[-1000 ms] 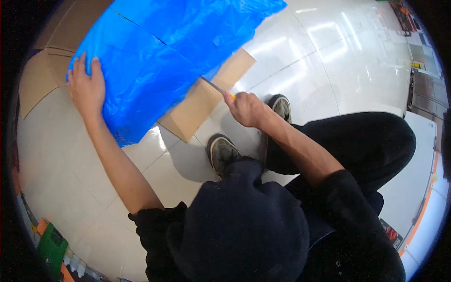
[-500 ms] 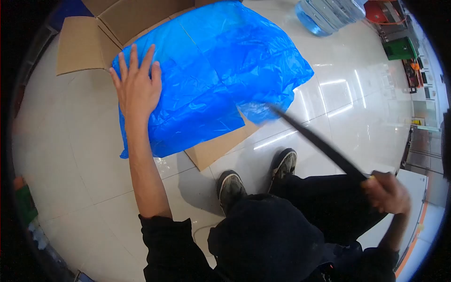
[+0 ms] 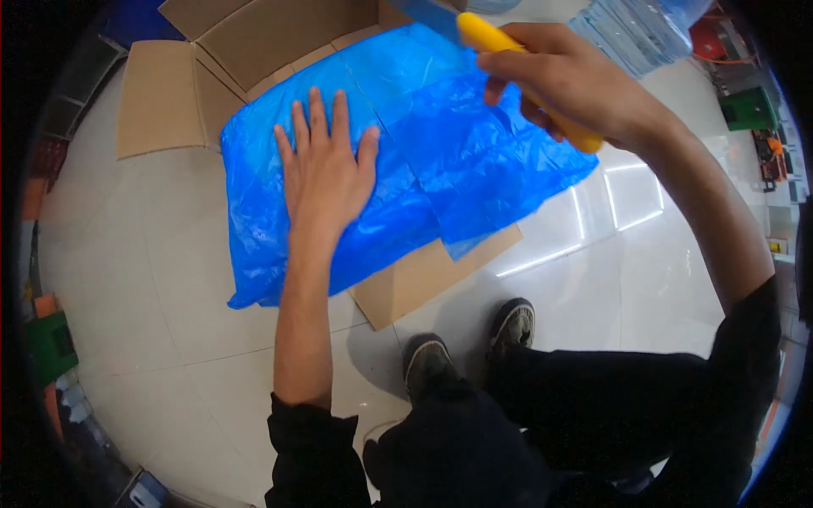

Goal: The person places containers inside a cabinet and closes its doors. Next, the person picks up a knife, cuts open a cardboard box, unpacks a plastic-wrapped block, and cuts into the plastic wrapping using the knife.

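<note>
Blue plastic sheeting [image 3: 381, 195] lies over an open cardboard box [image 3: 271, 38], with a long slit running across it. My left hand [image 3: 326, 178] rests flat on the plastic's left part, fingers spread. Above the upper right of the plastic, my right hand [image 3: 567, 80] is closed around the yellow handle of a knife [image 3: 491, 38]. Its blade points up and left, partly cut off by the top edge of the view.
A cardboard flap [image 3: 161, 102] sticks out at the left, another [image 3: 423, 284] below the plastic. Large clear water bottles [image 3: 635, 38] stand at the upper right. Green bins [image 3: 749, 108] [image 3: 52, 347] are at both sides. My shoes [image 3: 428, 360] are on the tiled floor.
My right hand has swung the knife from the lower right up over the plastic. The slit has lengthened to the plastic's near edge since a second ago. My left hand stays on the plastic.
</note>
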A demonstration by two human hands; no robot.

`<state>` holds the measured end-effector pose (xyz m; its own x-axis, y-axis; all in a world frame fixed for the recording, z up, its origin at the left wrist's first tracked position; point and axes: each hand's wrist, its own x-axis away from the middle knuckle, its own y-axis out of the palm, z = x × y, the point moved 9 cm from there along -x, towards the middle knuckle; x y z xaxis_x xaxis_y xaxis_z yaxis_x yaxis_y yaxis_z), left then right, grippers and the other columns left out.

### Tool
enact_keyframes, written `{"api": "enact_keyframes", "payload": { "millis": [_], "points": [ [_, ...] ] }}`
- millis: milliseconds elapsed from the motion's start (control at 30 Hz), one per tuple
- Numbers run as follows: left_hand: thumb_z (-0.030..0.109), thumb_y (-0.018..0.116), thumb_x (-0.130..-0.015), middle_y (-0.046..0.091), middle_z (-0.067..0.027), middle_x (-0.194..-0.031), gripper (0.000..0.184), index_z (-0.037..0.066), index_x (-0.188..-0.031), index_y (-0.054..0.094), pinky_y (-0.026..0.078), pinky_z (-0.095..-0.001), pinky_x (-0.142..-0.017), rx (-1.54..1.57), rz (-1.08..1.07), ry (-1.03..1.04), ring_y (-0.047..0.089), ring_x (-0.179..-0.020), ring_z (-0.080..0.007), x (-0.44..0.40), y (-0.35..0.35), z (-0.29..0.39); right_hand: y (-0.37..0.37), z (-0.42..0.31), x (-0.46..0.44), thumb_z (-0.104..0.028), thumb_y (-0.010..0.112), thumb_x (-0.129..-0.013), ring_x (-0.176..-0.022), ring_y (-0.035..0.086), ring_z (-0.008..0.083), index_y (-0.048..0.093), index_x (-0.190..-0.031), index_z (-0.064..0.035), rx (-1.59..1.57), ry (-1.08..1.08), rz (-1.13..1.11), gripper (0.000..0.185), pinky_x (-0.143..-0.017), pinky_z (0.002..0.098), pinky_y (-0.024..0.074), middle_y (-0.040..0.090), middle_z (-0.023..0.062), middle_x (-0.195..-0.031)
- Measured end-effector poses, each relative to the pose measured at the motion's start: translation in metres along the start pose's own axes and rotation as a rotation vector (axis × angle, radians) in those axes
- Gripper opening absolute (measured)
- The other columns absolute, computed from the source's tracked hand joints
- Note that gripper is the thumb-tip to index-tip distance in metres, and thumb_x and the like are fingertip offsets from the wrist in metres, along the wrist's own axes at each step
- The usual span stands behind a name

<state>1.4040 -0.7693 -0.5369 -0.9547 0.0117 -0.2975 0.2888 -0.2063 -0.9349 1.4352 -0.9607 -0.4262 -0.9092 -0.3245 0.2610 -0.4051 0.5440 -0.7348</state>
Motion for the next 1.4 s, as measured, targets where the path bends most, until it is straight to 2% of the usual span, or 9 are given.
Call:
{"api": "enact_keyframes", "payload": {
  "millis": [100, 400, 467, 533, 667, 900, 1000, 1067, 1400],
  "points": [
    [0.04, 0.04, -0.096, 0.025, -0.0168, -0.151, 0.056, 0.009, -0.142, 0.035, 0.01, -0.0506, -0.114, -0.046, -0.037, -0.027, 0.021, -0.14, -0.0354, -0.003, 0.003, -0.001, 0.018, -0.008, -0.046, -0.032, 0.055, -0.088, -0.053, 0.059, 0.0188, 0.058, -0.097, 0.0056, -0.055, 0.021, -0.03, 0.038, -0.049, 0.0336, 0.0495, 0.062, 0.0138, -0.073],
    [0.021, 0.054, -0.085, 0.036, -0.0193, -0.144, 0.045, 0.005, -0.127, 0.05, 0.02, -0.0527, -0.111, 0.174, -0.13, -0.164, 0.031, -0.134, -0.0374, -0.02, 0.005, -0.021, 0.053, -0.033, -0.05, -0.023, 0.051, -0.091, -0.081, 0.059, 0.0503, 0.052, -0.107, 0.0072, -0.159, 0.059, -0.046, 0.034, -0.068, 0.0568, 0.0472, 0.061, 0.0332, -0.083],
    [0.023, 0.055, -0.084, 0.046, -0.0201, -0.135, 0.042, 0.005, -0.122, 0.054, 0.032, -0.0494, -0.106, 0.184, -0.315, -0.218, 0.042, -0.127, -0.0374, -0.027, -0.013, -0.009, 0.031, -0.05, -0.04, -0.024, 0.051, -0.092, -0.082, 0.059, 0.0503, 0.049, -0.11, 0.0051, -0.233, 0.159, -0.028, 0.035, -0.068, 0.0569, 0.0471, 0.061, 0.0332, -0.085],
    [0.024, 0.055, -0.084, 0.057, -0.0211, -0.122, 0.038, 0.005, -0.117, 0.057, 0.043, -0.0449, -0.097, 0.34, -0.931, -0.326, 0.053, -0.115, -0.0377, -0.014, -0.019, 0.005, 0.025, -0.072, -0.029, -0.025, 0.051, -0.093, -0.083, 0.059, 0.0505, 0.047, -0.113, 0.0029, -0.279, 0.244, -0.023, 0.035, -0.068, 0.0569, 0.047, 0.061, 0.033, -0.086],
    [0.017, 0.053, -0.087, 0.062, -0.0227, -0.109, 0.029, 0.004, -0.113, 0.058, 0.047, -0.0442, -0.086, 0.879, -0.747, -0.681, 0.059, -0.105, -0.0357, -0.011, -0.11, 0.028, 0.022, -0.091, -0.036, -0.026, 0.047, -0.096, -0.086, 0.058, 0.0505, 0.044, -0.122, -0.001, -0.252, 0.335, -0.016, 0.037, -0.069, 0.0563, 0.0465, 0.061, 0.0315, -0.09],
    [0.016, 0.051, -0.09, 0.065, -0.0181, -0.105, 0.028, 0.005, -0.114, 0.057, 0.049, -0.0412, -0.085, 1.168, -0.964, -0.994, 0.063, -0.098, -0.035, 0.061, -0.134, -0.01, 0.053, -0.087, -0.044, -0.032, 0.04, -0.1, -0.09, 0.06, 0.047, 0.048, -0.126, -0.0015, -0.09, 0.589, -0.1, 0.041, -0.071, 0.0527, 0.0483, 0.063, 0.0293, -0.093],
    [0.021, 0.048, -0.092, 0.066, -0.0173, -0.102, 0.031, 0.005, -0.118, 0.055, 0.05, -0.0368, -0.08, 1.025, -0.983, -0.865, 0.065, -0.09, -0.0305, 0.035, -0.122, -0.043, 0.055, -0.092, -0.052, -0.031, 0.04, -0.1, -0.09, 0.06, 0.0467, 0.048, -0.125, 0.0008, -0.054, 0.556, -0.074, 0.042, -0.071, 0.0519, 0.0488, 0.063, 0.0288, -0.093],
    [0.023, 0.049, -0.091, 0.066, -0.0164, -0.1, 0.033, 0.004, -0.118, 0.054, 0.05, -0.0371, -0.079, 1.171, -1.012, -1.056, 0.066, -0.088, -0.0288, 0.009, -0.126, -0.06, 0.049, -0.1, -0.057, -0.03, 0.04, -0.1, -0.093, 0.06, 0.046, 0.048, -0.126, 0.0017, -0.053, 0.605, -0.1, 0.042, -0.073, 0.0496, 0.0498, 0.063, 0.0291, -0.097],
    [0.027, 0.05, -0.095, 0.06, -0.0185, -0.114, 0.035, 0.004, -0.121, 0.052, 0.046, -0.037, -0.088, 1.258, -1.049, -1.116, 0.061, -0.103, -0.0275, -0.024, -0.099, -0.055, 0.039, -0.099, -0.065, -0.023, 0.043, -0.099, -0.089, 0.062, 0.0441, 0.048, -0.123, 0.0048, -0.081, 0.729, -0.191, 0.037, -0.068, 0.0478, 0.0505, 0.062, 0.0305, -0.093]
  ]
}}
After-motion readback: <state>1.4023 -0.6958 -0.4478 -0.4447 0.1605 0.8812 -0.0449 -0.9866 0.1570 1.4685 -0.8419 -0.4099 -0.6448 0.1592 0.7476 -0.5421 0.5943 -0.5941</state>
